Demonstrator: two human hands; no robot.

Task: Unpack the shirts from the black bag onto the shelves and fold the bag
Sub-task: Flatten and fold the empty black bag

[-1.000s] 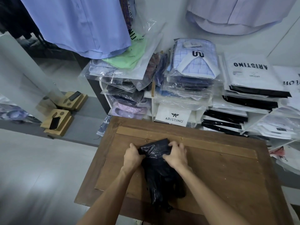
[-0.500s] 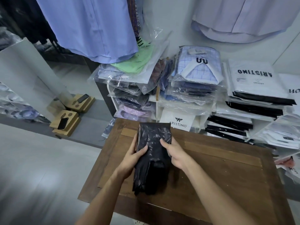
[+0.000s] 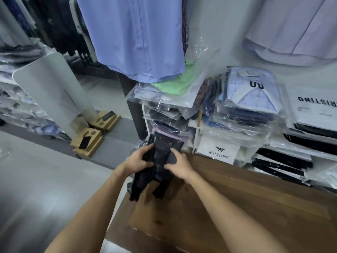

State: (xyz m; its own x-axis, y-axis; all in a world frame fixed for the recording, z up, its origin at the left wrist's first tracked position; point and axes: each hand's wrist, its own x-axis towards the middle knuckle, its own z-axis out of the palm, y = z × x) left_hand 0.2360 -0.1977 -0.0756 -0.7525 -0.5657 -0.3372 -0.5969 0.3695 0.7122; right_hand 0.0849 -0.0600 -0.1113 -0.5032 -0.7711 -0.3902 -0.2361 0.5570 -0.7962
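Mostly done: packed shirts (image 3: 249, 99) lay on shelves (image 3: 196, 132) beyond the fingers;
bag (image 3: 160, 161): half-folded, handles dangling; left hand (image 3: 137, 162) and right hand (image 3: 179, 166) both grasped it;
left: final folds

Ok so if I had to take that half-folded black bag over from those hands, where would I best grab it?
Probably by the flat folded upper part of the black bag, coming from above at its far edge. The left hand and right hand already hold its sides, and the two lower ends dangle limp, so they would give little control.
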